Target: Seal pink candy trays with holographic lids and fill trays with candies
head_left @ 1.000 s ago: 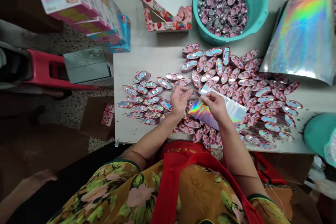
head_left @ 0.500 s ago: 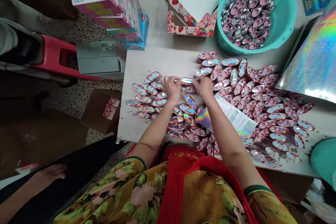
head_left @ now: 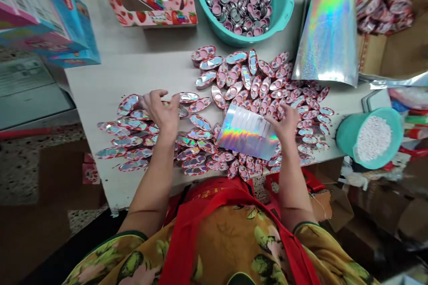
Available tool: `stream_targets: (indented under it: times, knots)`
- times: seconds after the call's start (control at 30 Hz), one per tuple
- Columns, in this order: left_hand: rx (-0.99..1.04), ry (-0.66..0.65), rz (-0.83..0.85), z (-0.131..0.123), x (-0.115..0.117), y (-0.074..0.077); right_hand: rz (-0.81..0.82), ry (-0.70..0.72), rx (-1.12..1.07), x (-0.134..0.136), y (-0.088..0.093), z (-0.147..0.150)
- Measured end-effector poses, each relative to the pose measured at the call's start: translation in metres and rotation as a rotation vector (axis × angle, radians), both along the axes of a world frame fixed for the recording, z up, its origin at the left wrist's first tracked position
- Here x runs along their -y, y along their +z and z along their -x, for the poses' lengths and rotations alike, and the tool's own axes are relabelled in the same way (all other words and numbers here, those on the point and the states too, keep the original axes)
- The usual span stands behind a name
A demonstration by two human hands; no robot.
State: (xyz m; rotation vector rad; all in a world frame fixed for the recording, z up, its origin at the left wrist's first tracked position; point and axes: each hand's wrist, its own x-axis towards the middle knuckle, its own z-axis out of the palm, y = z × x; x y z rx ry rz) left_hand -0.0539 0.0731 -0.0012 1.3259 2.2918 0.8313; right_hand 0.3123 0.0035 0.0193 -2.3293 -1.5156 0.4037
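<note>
My left hand [head_left: 162,112] hovers over the left group of small oval pieces, thumb and fingers apart, holding nothing I can see. Just past its thumb is an oval piece with a shiny silver top [head_left: 189,97]. My right hand [head_left: 286,125] is at the right edge of a rainbow-silver sticker sheet [head_left: 249,142], its thumb by the sheet and its fingers spread. White strips show along the sheet's upper part. Around both hands stand many red-edged oval pieces; some have shiny tops, others a round pink centre [head_left: 218,97].
A teal basin [head_left: 284,13] of pink and silver round caps stands at the back. Beside it lie a strawberry-print box [head_left: 150,18] and a large holographic sheet [head_left: 326,40]. Blue and pink boxes [head_left: 78,31] stand left. A teal bucket [head_left: 346,138] of white bits is at right.
Both hands have parted from the oval piece they pinched between them. My right hand has moved right to the sticker sheet; my left has opened. The view has turned right.
</note>
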Motion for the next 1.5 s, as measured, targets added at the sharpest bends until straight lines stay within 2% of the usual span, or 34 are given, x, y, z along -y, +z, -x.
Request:
stream_targets:
  times: [0.07, 0.1, 0.17, 0.27, 0.37, 0.43, 0.53, 0.6, 0.7, 0.8, 0.87, 0.97, 1.03, 1.13, 1.2, 1.27, 1.37, 1.5]
  knots:
    - [0.075, -0.142, -0.056, -0.026, 0.01, 0.001, 0.091, -0.083, 0.041, 0.036, -0.002, -0.054]
    - [0.12, -0.221, -0.065, -0.043, 0.015, 0.001, 0.122, -0.091, 0.02, 0.049, -0.004, -0.07]
    - [0.208, -0.376, -0.067, -0.085, 0.026, 0.0, 0.122, -0.123, -0.072, 0.063, -0.012, -0.081]
    - [0.342, -0.673, -0.088, -0.155, 0.044, -0.002, 0.023, -0.266, -0.364, 0.066, -0.017, -0.065]
    - [0.433, -0.98, -0.159, -0.216, 0.059, -0.003, -0.074, -0.366, -0.686, 0.062, -0.008, -0.044]
    - [0.43, -1.072, -0.199, -0.244, 0.066, -0.003, -0.138, -0.373, -0.777, 0.061, 0.002, -0.036]
    - [0.379, -1.123, -0.22, -0.259, 0.071, -0.003, -0.183, -0.412, -0.817, 0.06, 0.012, -0.03]
    - [0.353, -1.162, -0.214, -0.256, 0.075, -0.003, -0.189, -0.456, -0.834, 0.06, 0.012, -0.028]
    - [0.356, -1.174, -0.176, -0.243, 0.083, -0.002, -0.193, -0.48, -0.838, 0.061, 0.002, -0.028]
    - [0.471, -1.134, -0.111, -0.226, 0.091, 0.005, -0.168, -0.453, -0.743, 0.061, -0.008, -0.034]
    - [0.609, -0.979, -0.046, -0.212, 0.093, 0.013, -0.164, -0.426, -0.537, 0.059, -0.007, -0.039]
    - [0.794, -0.631, 0.053, -0.188, 0.086, 0.026, -0.208, -0.336, -0.151, 0.051, 0.009, -0.037]
    - [0.868, -0.49, 0.084, -0.171, 0.08, 0.032, -0.195, -0.18, -0.134, 0.044, 0.022, -0.021]
    - [0.914, -0.389, 0.082, -0.148, 0.071, 0.034, -0.045, 0.077, -0.509, 0.03, 0.033, 0.019]
    - [0.916, -0.341, 0.083, -0.13, 0.068, 0.031, 0.052, 0.126, -0.723, 0.019, 0.029, 0.05]
    - [0.886, -0.278, 0.103, -0.108, 0.064, 0.025, 0.105, 0.12, -0.818, 0.007, 0.02, 0.078]
    - [0.711, -0.169, 0.082, -0.071, 0.055, 0.013, 0.171, 0.202, -0.845, -0.018, 0.003, 0.112]
    - [0.432, -0.069, -0.015, -0.037, 0.04, -0.003, 0.201, 0.378, -0.614, -0.061, -0.011, 0.144]
